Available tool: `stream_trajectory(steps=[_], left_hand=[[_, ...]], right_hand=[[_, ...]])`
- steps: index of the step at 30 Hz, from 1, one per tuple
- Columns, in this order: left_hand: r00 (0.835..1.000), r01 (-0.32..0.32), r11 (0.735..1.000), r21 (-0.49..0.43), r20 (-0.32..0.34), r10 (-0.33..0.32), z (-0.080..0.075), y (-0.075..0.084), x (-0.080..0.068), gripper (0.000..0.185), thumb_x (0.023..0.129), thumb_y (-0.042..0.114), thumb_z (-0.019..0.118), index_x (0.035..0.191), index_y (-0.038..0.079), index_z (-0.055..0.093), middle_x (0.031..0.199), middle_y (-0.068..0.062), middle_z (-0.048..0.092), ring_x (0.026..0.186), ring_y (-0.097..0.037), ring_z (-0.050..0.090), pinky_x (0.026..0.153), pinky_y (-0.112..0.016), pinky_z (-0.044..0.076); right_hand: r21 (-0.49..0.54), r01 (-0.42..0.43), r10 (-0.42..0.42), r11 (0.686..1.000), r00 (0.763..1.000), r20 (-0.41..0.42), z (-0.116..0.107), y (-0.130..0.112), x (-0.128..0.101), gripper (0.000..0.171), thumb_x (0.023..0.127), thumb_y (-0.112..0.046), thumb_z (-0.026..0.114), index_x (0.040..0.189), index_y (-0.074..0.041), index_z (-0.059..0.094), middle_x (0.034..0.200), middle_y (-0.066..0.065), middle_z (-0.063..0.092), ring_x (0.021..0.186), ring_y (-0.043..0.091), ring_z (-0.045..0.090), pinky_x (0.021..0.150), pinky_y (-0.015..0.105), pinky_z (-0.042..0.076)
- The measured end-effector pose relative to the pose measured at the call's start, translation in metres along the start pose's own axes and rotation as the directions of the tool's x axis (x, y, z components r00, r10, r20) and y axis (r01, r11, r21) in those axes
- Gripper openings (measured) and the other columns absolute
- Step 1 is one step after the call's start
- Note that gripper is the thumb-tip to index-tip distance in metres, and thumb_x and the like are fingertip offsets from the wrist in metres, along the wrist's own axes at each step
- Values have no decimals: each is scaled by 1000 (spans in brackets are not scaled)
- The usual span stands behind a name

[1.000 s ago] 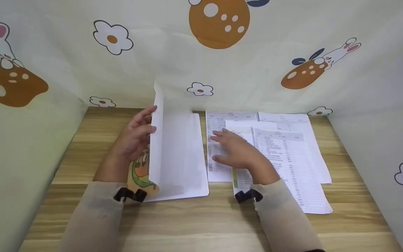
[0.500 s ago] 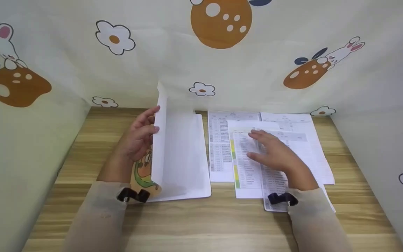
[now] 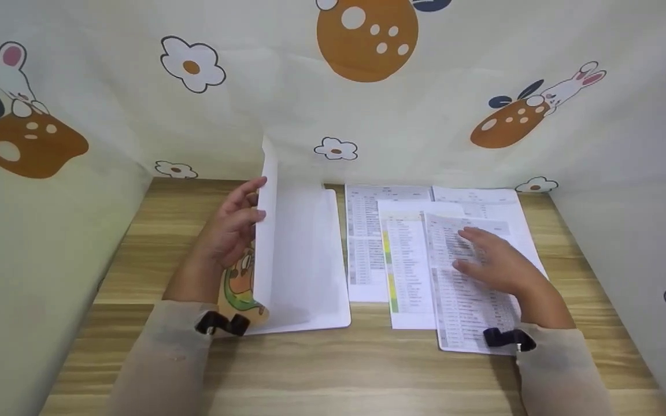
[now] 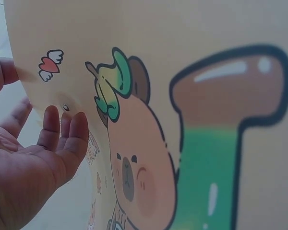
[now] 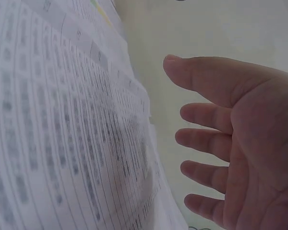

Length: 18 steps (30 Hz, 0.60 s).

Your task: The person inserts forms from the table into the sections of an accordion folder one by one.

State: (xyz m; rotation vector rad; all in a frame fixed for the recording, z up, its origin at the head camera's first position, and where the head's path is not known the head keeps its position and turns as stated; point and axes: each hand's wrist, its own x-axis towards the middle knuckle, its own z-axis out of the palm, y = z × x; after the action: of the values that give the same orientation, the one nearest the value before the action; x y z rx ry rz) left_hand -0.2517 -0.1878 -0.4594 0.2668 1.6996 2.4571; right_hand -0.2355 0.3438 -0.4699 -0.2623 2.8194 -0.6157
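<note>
An open white folder (image 3: 304, 260) lies on the wooden desk (image 3: 333, 370). Its cartoon-printed cover (image 3: 265, 231) stands upright. My left hand (image 3: 232, 228) props that cover from the outside with straight fingers. The left wrist view shows the fingertips (image 4: 62, 127) touching the printed cover (image 4: 182, 120). To the right lie several overlapping printed sheets. My right hand (image 3: 498, 263) rests flat, fingers spread, on the nearest sheet (image 3: 460, 306). In the right wrist view the spread hand (image 5: 230, 143) sits beside that sheet (image 5: 62, 143).
A sheet with yellow and green marks (image 3: 405, 271) and a grey table sheet (image 3: 365, 248) lie between folder and right hand. Patterned cloth walls (image 3: 50, 202) close in the desk on the left, back and right. Bare wood runs along the front edge.
My right hand has slid rightward across the sheets, from the leftmost one to the nearest right one. The left hand and the upright cover have stayed put.
</note>
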Motion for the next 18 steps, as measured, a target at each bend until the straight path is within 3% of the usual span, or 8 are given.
stream_trajectory(steps=[10, 14, 18], left_hand=[[1000, 3, 1000, -2, -13, -3, 2, -1, 0, 64, 98, -5, 52, 159, 14, 45, 125, -7, 51, 112, -19, 60, 89, -32, 57], [1000, 7, 1000, -10, -15, -7, 3, -2, 0, 64, 98, -5, 52, 159, 14, 46, 124, -6, 51, 111, -19, 60, 89, -31, 57], [1000, 16, 1000, -12, -18, -17, 3, -2, 0, 64, 97, -5, 52, 158, 15, 47, 124, -6, 52, 113, -19, 60, 90, -32, 57]], right_hand=[[-2, -108, 108, 994, 994, -9, -20, 55, -30, 95, 93, -57, 76, 166, -11, 36, 171, 29, 32, 157, 58, 26, 123, 75, 25], [-19, -162, 162, 987, 987, -12, -20, 70, -38, 99, 91, -61, 76, 166, -12, 37, 162, 34, 41, 145, 58, 42, 113, 74, 39], [-26, -170, 169, 985, 985, -19, -16, 80, -42, 100, 89, -58, 80, 164, -6, 39, 149, 34, 53, 126, 50, 58, 97, 60, 51]])
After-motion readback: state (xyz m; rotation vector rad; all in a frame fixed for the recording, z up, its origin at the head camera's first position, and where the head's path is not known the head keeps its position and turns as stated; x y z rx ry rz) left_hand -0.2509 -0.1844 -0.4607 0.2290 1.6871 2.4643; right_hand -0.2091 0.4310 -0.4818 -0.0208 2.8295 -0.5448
